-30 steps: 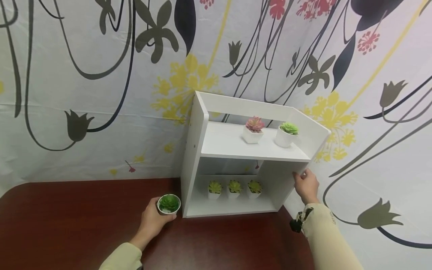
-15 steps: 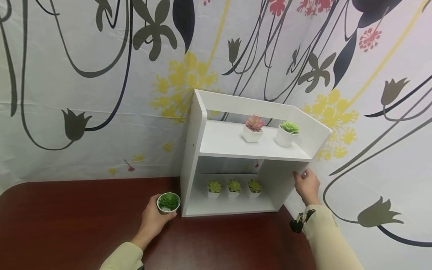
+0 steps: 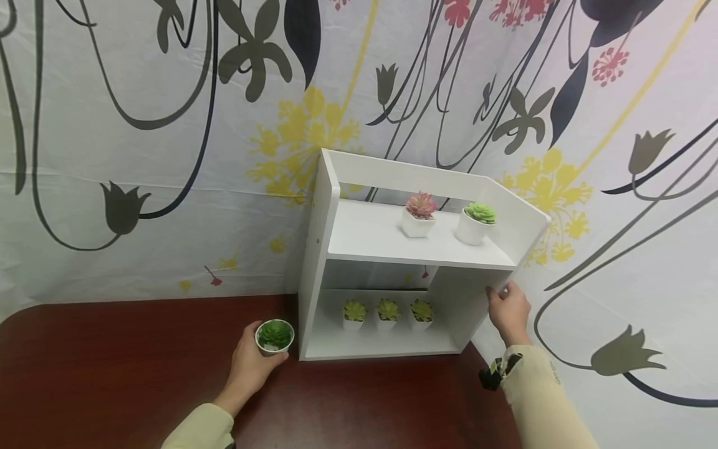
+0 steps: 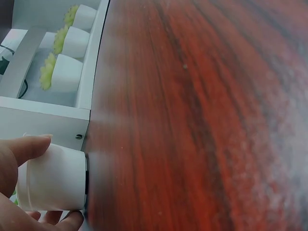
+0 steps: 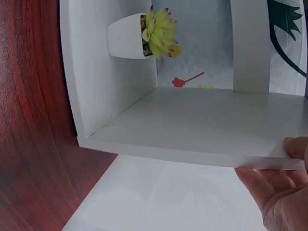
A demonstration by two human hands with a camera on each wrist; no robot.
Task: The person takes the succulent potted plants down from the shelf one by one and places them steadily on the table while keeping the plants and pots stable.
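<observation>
My left hand (image 3: 247, 365) holds a dark green potted succulent (image 3: 275, 335) in a round white pot, just outside the shelf's left side. In the left wrist view, thumb and fingers wrap that white pot (image 4: 60, 178), its base close to the tabletop. The white two-tier shelf (image 3: 417, 248) stands on the table. My right hand (image 3: 509, 315) grips the front edge of its right side panel; the right wrist view shows the thumb inside the panel (image 5: 192, 127) and fingers outside.
On the upper tier stand a pink succulent (image 3: 419, 215) and a light green succulent (image 3: 474, 223). Three small yellow-green succulents, the middle one (image 3: 387, 313) among them, line the lower tier. The dark red table (image 3: 140, 368) meets a flower-patterned wall cloth (image 3: 185, 149) behind.
My left hand and the potted succulent have shifted very slightly left, and the whole head view has drifted a little. My right hand keeps its hold on the side panel.
</observation>
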